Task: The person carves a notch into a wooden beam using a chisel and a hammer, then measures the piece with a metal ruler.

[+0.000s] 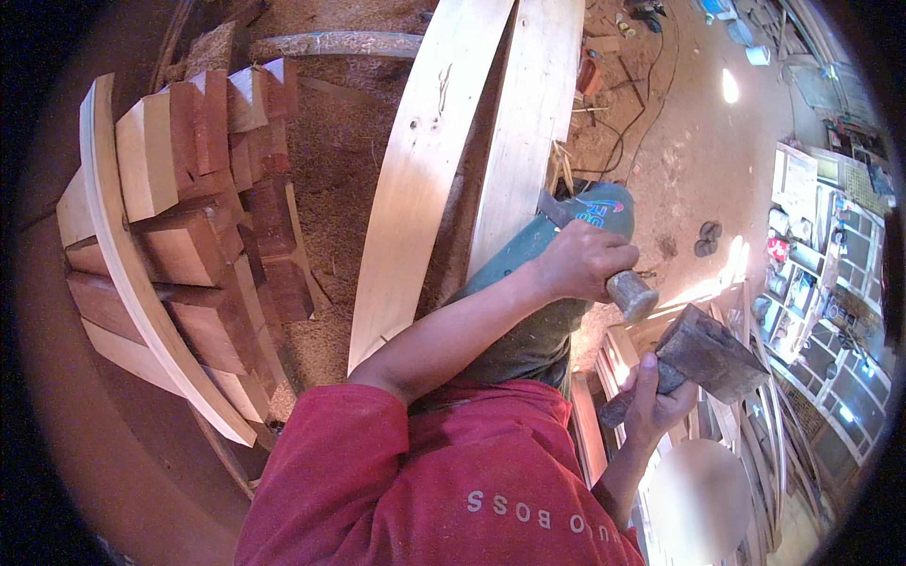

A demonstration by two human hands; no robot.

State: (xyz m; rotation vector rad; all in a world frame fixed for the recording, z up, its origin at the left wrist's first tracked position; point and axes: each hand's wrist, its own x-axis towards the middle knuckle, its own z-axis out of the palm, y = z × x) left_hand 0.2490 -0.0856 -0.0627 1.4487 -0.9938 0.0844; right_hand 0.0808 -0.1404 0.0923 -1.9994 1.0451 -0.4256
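While a chisel [634,296] is held near the middle of the frame, right of centre, its handle is gripped by the left hand [587,258], the fingers being curled closely around it; its rounded butt is left bare below the fist, and its dark blade is pointed up and left, toward the right-hand pale board [527,123]; whether the wood is touched by it cannot be told.

Just below and to the right, a dark wooden mallet [710,357] is held tilted by the right hand [658,404]; its handle is wrapped by the fingers, which are partly hidden, with the thumb laid along it; a gap is seen between its head and the chisel's butt.

Beneath the left hand, a leg in green trousers [514,262] is stretched; a red shirt [472,443] is seen at the lower centre; a second pale board [415,179], marked by knots, is set left of the first.

At the left of the frame, timber blocks [193,247] are stacked, crossed by a curved strip [135,269]; sawdust [335,141] is strewn at the upper centre; a bucket [758,55] is seen at the upper right.
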